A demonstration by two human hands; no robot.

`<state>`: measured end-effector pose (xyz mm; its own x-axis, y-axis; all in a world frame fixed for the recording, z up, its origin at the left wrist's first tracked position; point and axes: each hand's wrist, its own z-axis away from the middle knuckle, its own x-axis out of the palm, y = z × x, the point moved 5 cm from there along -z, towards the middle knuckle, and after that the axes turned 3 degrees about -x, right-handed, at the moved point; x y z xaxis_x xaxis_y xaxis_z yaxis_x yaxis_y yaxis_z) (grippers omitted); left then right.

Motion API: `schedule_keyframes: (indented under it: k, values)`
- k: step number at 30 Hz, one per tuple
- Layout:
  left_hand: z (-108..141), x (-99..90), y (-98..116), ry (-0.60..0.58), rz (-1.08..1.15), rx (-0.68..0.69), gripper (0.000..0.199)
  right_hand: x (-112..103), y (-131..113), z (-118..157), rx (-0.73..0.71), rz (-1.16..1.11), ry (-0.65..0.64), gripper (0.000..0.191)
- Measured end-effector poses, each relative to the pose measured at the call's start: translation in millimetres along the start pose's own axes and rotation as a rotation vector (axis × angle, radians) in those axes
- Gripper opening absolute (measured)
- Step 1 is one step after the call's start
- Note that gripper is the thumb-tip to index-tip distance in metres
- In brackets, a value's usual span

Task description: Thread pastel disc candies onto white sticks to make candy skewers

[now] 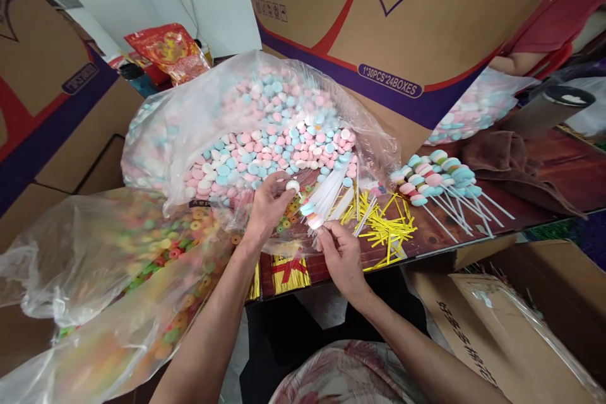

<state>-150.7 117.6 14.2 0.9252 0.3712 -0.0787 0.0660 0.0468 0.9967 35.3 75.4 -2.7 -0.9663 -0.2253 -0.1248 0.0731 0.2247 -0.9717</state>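
Between the fingertips of my left hand [271, 203] is a white candy [293, 186], a small round piece. My right hand [341, 257] is closed in a pinch on a candy skewer [312, 214], with blue, white and orange pieces threaded close together; its stick is mostly hidden by the fingers. Just behind the hands, a big clear bag [208, 107] lies with its mouth toward me, full of pink, blue and white candies [265, 151]. A bundle of white sticks [329, 192] rests beside the skewer, and yellow twist ties [388, 227] are scattered to its right.
Finished-looking candy skewers [435, 177] are piled on the right of the table. A bag of coloured ring candies [175, 259] lies at left. Large cartons [341, 38] stand behind, an open carton [454, 303] lower right. A person in red [553, 19] sits beyond.
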Motion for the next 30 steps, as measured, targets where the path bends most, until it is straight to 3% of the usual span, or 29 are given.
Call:
schedule_keyframes:
  k: [5, 14, 24, 30]
  values:
    - [17.7, -10.7, -3.8, 0.074, 0.078, -0.045, 0.042, 2.7, -0.2, -0.1, -0.016, 0.009, -0.048, 0.029]
    - [20.3, -14.4, -14.4, 0.111, 0.146, -0.046, 0.043, 5.4, 1.9, -1.4, -0.003, 0.053, -0.093, 0.028]
    - [26.3, -20.8, -6.4, 0.107, -0.173, 0.174, 0.027, 6.5, 10.5, -3.2, 0.024, 0.116, -0.120, 0.031]
    - [36.6, -10.5, -5.4, 0.105, -0.388, 0.255, 0.023, 5.8, 9.4, -3.5, 0.023, 0.164, -0.087, 0.032]
